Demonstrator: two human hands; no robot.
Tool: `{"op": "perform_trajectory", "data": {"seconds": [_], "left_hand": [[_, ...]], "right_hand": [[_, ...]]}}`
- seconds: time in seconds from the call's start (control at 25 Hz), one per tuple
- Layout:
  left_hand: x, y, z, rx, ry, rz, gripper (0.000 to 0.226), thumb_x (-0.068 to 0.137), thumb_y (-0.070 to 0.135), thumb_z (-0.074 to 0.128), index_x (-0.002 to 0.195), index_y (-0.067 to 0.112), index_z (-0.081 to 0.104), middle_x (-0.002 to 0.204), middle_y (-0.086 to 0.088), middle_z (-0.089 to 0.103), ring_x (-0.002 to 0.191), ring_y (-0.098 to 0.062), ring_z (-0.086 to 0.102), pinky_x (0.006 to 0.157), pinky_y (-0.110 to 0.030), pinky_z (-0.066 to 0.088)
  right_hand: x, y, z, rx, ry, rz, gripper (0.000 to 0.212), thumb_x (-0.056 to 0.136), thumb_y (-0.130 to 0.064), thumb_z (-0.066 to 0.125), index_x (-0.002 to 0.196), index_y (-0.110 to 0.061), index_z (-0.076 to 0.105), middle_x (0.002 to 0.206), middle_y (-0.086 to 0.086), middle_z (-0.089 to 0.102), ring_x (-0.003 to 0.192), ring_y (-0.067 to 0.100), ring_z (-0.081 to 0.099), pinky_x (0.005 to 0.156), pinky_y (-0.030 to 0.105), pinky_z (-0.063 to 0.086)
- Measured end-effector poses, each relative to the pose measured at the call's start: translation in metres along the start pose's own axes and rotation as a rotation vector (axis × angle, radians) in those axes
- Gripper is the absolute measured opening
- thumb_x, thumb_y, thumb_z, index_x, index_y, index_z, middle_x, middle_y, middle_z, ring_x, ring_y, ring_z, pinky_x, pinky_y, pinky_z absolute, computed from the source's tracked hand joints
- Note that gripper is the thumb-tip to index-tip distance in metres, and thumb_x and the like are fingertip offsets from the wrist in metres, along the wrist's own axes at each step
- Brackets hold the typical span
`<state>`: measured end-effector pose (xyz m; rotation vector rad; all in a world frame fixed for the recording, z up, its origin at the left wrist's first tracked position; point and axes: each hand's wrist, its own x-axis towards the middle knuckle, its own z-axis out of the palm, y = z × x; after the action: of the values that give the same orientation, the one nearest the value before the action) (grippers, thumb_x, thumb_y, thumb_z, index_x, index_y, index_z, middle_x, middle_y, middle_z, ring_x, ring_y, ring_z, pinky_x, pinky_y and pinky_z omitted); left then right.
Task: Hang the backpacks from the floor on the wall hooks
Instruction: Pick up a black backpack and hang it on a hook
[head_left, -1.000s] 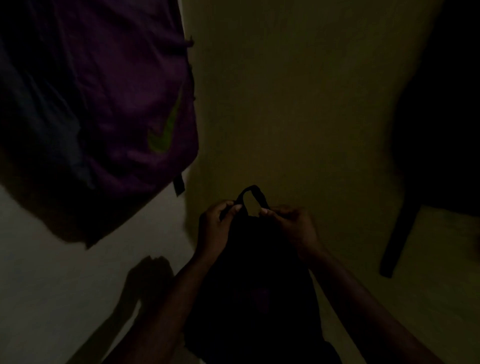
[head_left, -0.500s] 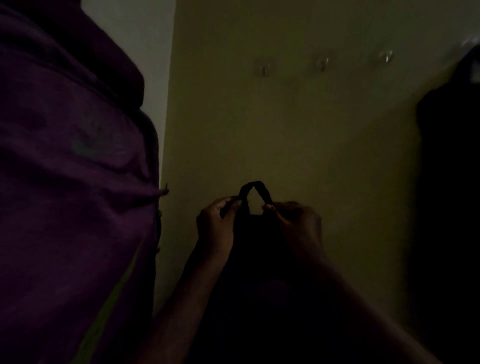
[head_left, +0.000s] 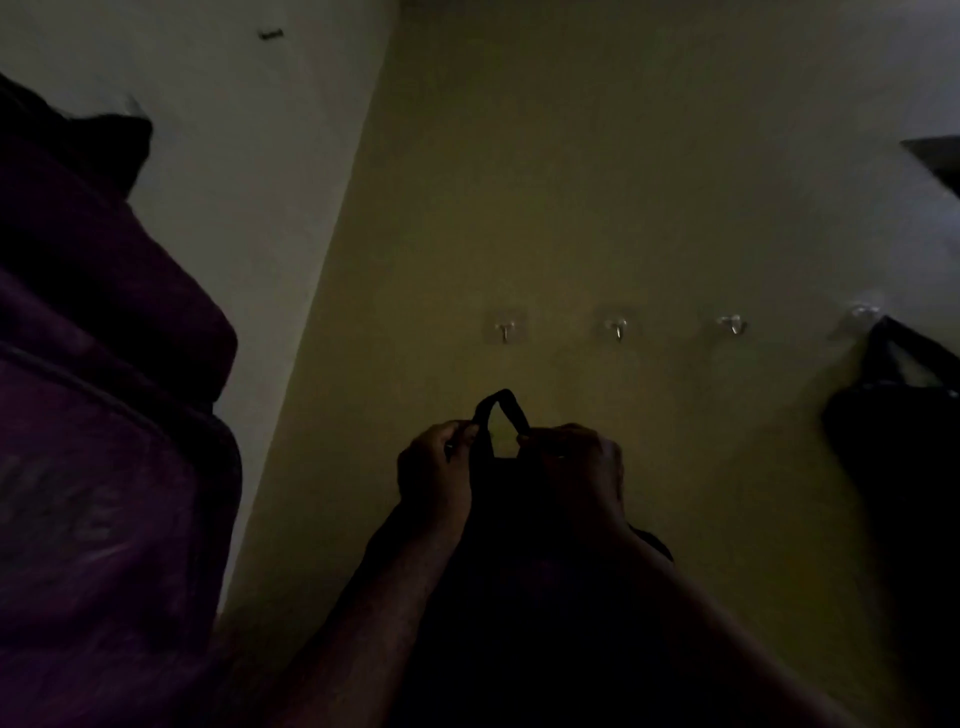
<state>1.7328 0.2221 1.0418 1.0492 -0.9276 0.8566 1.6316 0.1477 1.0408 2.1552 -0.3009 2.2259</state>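
Pinching the carry loop (head_left: 501, 405) of the black backpack (head_left: 519, 582) from either side, the left hand (head_left: 434, 470) and the right hand (head_left: 579, 470) sat low in the centre of the frame; each had thumb and curled fingers closed on one leg of the strap, so that the loop stood up as a narrow arch between them; the backpack's body hung below the hands in the lower middle, too dark for any detail to be made out; both forearms rose from the bottom edge. Above the loop, and apart from it, a row of hooks crossed the yellow-green wall (head_left: 571, 182) at mid-frame: the first hook (head_left: 505, 331) almost straight over the loop, then a second hook (head_left: 617, 329) and a third hook (head_left: 732, 325) to its right, all three bare; a fourth hook (head_left: 862, 312) near the right edge carried the strap of a dark bag (head_left: 893, 467) that hung down the right side. A purple backpack (head_left: 104, 441) filled the left of the frame, close to the camera, in front of the white wall (head_left: 234, 156); what held it up could not be told.
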Motion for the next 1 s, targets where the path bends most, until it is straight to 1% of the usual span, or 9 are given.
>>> {"op": "perform_trajectory", "data": {"seconds": [0.12,0.2,0.32,0.44,0.48,0.56,0.68,0.84,1.0], "left_hand": [[0.034,0.003,0.013,0.048,0.013,0.046,0.036,0.093,0.025,0.053,0.117,0.001,0.064,0.116,-0.016,0.068,0.107,-0.026,0.064,0.083,-0.025,0.046],[0.057,0.007,0.018,0.080,0.011,0.083,0.036,0.093,0.025,0.052,0.118,0.001,0.063,0.119,-0.016,0.067,0.110,-0.026,0.062,0.085,-0.024,0.043],[0.091,0.016,0.029,0.093,-0.006,0.152,0.035,0.094,0.024,0.051,0.118,0.002,0.063,0.121,-0.016,0.066,0.112,-0.026,0.061,0.090,-0.027,0.043],[0.114,0.023,0.040,0.144,-0.009,0.205,0.036,0.095,0.026,0.048,0.113,0.001,0.066,0.117,-0.016,0.068,0.109,-0.026,0.062,0.087,-0.030,0.044],[0.119,0.023,0.044,0.170,-0.013,0.210,0.036,0.096,0.026,0.047,0.112,0.001,0.066,0.117,-0.016,0.068,0.108,-0.026,0.062,0.085,-0.031,0.044],[0.126,0.021,0.047,0.225,-0.045,0.171,0.037,0.096,0.027,0.045,0.114,0.001,0.065,0.119,-0.016,0.067,0.112,-0.028,0.060,0.088,-0.033,0.045],[0.135,0.019,0.053,0.241,-0.084,0.073,0.038,0.095,0.028,0.048,0.115,0.000,0.064,0.121,-0.018,0.065,0.114,-0.031,0.058,0.091,-0.037,0.048],[0.140,0.024,0.052,0.240,-0.136,-0.082,0.039,0.092,0.030,0.053,0.116,0.002,0.062,0.122,-0.018,0.063,0.114,-0.032,0.057,0.096,-0.041,0.049],[0.126,0.021,0.045,0.229,-0.128,-0.148,0.036,0.091,0.031,0.055,0.112,0.005,0.066,0.117,-0.017,0.066,0.112,-0.033,0.058,0.099,-0.044,0.047]], "right_hand": [[0.033,-0.001,0.010,-0.152,0.100,-0.058,0.019,0.085,-0.020,0.062,0.080,-0.006,0.073,0.078,0.008,0.068,0.068,0.014,0.060,0.046,0.012,0.028],[0.055,-0.002,0.015,-0.107,0.032,0.042,0.028,0.090,-0.026,0.053,0.091,-0.004,0.071,0.085,0.008,0.064,0.068,0.013,0.057,0.051,0.014,0.037],[0.090,-0.001,0.018,-0.102,0.132,0.048,0.029,0.088,-0.027,0.055,0.080,-0.004,0.071,0.071,0.011,0.065,0.048,0.002,0.041,0.037,0.009,0.029],[0.110,-0.003,0.018,-0.028,0.143,0.049,0.027,0.088,-0.021,0.055,0.088,-0.001,0.073,0.092,0.016,0.073,0.079,0.020,0.064,0.064,0.025,0.045],[0.116,-0.002,0.018,0.018,0.163,0.037,0.027,0.086,-0.021,0.058,0.076,-0.001,0.073,0.083,0.019,0.073,0.076,0.021,0.066,0.062,0.027,0.045],[0.119,-0.004,0.017,0.007,0.228,0.018,0.049,0.082,-0.025,0.063,0.036,-0.014,0.052,0.040,0.004,0.051,0.045,0.006,0.049,0.044,0.022,0.034],[0.124,-0.002,0.020,-0.015,0.262,0.034,0.061,0.077,-0.022,0.065,0.031,-0.019,0.024,0.034,-0.003,0.022,0.036,0.000,0.026,0.038,0.019,0.020],[0.129,0.002,0.023,0.045,0.198,0.073,0.017,0.077,-0.025,0.063,0.064,-0.021,0.073,0.066,0.002,0.072,0.067,0.016,0.066,0.060,0.022,0.049],[0.122,0.004,0.028,-0.042,0.159,0.083,0.037,0.077,-0.029,0.063,0.043,-0.016,0.054,0.042,-0.007,0.039,0.050,0.014,0.046,0.042,0.015,0.022]]}}
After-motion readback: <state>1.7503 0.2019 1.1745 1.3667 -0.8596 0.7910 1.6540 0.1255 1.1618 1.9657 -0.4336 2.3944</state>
